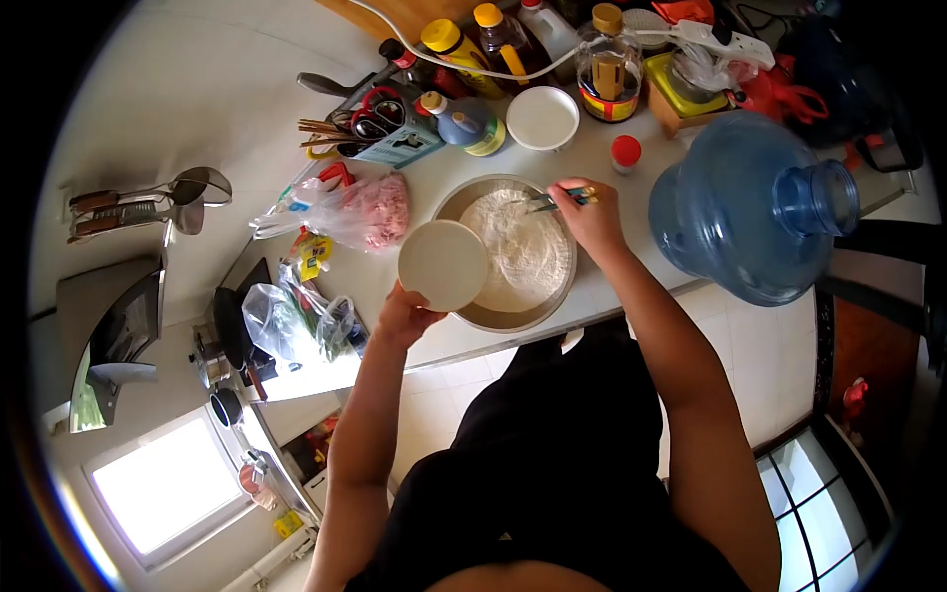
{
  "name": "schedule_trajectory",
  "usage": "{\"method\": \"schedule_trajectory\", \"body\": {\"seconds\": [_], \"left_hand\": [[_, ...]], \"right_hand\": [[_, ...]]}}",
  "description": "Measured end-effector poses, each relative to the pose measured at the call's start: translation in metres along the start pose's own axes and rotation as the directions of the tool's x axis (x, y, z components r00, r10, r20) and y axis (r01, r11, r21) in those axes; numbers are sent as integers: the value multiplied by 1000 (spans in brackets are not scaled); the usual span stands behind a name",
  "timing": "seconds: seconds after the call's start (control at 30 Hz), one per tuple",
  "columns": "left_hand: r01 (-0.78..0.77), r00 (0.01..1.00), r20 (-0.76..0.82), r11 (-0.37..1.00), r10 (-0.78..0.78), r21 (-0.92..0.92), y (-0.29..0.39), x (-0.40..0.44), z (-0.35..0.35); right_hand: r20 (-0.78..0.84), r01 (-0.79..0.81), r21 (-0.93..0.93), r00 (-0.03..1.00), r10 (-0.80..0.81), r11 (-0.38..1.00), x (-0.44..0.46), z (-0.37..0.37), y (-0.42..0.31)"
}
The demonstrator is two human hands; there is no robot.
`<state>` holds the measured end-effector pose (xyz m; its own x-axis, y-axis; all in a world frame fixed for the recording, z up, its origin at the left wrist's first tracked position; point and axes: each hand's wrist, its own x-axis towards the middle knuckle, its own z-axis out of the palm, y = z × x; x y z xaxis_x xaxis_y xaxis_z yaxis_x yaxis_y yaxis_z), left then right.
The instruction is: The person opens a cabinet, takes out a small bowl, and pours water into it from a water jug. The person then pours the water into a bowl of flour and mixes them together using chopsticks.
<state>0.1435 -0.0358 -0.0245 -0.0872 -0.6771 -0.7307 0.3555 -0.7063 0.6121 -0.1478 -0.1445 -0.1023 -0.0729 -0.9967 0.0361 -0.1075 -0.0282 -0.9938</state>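
A wide metal basin (564,305) stands near the counter's front edge with white flour (518,237) in it. My left hand (406,314) grips a pale round bowl (443,264) by its lower rim, over the basin's left side. The bowl hides part of the flour. My right hand (590,215) is closed on the patterned handle of a thin metal utensil (541,203), whose tip reaches into the flour. That tip is partly buried, so its exact kind is unclear.
Behind the basin stand a white bowl (543,118), a blue-labelled bottle (464,122) and a red-capped jar (625,154). To the left lies a bag of pinkish meat (380,209). A large blue water jug (745,212) occupies the right side.
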Motion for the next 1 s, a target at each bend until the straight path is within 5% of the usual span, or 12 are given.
{"method": "schedule_trajectory", "body": {"seconds": [0.13, 0.27, 0.33, 0.4, 0.63, 0.83, 1.0], "left_hand": [[-49, 998, -40, 999, 49, 3, 9, 9, 12], [-41, 998, 39, 999, 42, -18, 11, 21, 13], [-39, 998, -48, 998, 36, -50, 9, 27, 13], [-47, 997, -57, 998, 45, -45, 9, 30, 17], [10, 992, 126, 1000, -7, -20, 17, 39, 21], [-29, 996, 86, 995, 37, -94, 11, 42, 51], [50, 998, 32, 997, -52, 66, 3, 40, 43]], "right_hand": [[-55, 85, -97, 994, -91, 992, -40, -31, -5], [170, -181, 52, 971, 170, 982, -83, -35, 1], [287, -317, 100, 917, 278, 943, -89, -26, -8], [366, -172, 38, 919, 147, 984, -79, -6, -21], [76, -63, 78, 995, 57, 995, -32, -5, -11], [95, -366, 222, 930, 354, 904, -63, -52, -40], [16, -252, 143, 967, 253, 957, -77, -66, -45]]}}
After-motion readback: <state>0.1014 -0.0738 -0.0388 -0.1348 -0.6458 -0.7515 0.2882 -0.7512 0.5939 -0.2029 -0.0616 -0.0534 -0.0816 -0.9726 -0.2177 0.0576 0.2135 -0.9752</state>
